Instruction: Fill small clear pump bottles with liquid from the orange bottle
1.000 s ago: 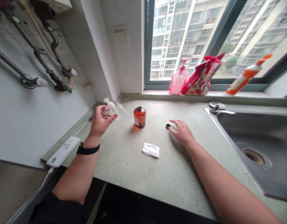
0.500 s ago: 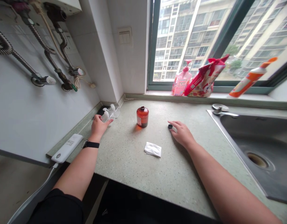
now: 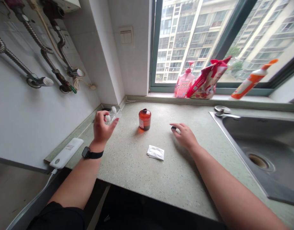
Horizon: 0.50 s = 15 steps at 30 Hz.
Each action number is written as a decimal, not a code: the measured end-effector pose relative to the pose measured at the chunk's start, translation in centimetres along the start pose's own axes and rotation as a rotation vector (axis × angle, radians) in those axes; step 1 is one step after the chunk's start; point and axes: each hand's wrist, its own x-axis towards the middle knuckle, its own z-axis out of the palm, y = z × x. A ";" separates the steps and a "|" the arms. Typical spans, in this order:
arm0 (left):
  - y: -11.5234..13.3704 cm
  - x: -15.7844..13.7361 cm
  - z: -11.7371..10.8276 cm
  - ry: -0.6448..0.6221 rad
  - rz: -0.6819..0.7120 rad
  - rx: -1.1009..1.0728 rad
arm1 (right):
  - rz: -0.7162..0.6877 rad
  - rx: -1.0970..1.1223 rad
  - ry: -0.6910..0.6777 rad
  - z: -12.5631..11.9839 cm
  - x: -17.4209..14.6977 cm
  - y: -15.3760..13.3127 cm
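My left hand [image 3: 103, 126] is curled round a small clear container with a white top [image 3: 108, 118], thumb on its right side. Its exact kind is hard to make out. Just behind it stands another clear container with a white top [image 3: 114, 110], partly covered by the first. Between the thumb and fingers of my right hand [image 3: 184, 135] is a small black bottle cap [image 3: 173, 127], slightly above the counter. An uncapped amber bottle [image 3: 145, 119] with a white label stands upright between my hands. Nearer me lies a folded white tissue [image 3: 155, 152].
A white power bank [image 3: 67, 153] with a cable lies at the counter's left edge. The steel sink [image 3: 268, 153] and faucet [image 3: 225, 114] are at right. A pink pump bottle [image 3: 184, 83], red bag [image 3: 207, 80] and orange-white bottle [image 3: 251, 81] line the windowsill.
My left hand has closed round the front clear container and risen slightly. The black cap in my right hand is raised and tilted a little. The amber bottle and tissue stay put.
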 end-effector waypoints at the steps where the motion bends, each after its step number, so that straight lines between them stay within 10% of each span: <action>1: 1.2 0.2 0.6 -0.056 0.029 -0.044 | -0.004 0.026 0.001 -0.1 0.0 -0.3; 9: 5.7 -0.4 10.4 -0.527 -0.149 -0.294 | -0.001 0.164 0.006 -1.0 0.0 -1.5; 15: 5.7 -1.9 13.3 -0.556 -0.215 -0.399 | 0.006 0.188 0.015 -1.1 -0.1 -2.3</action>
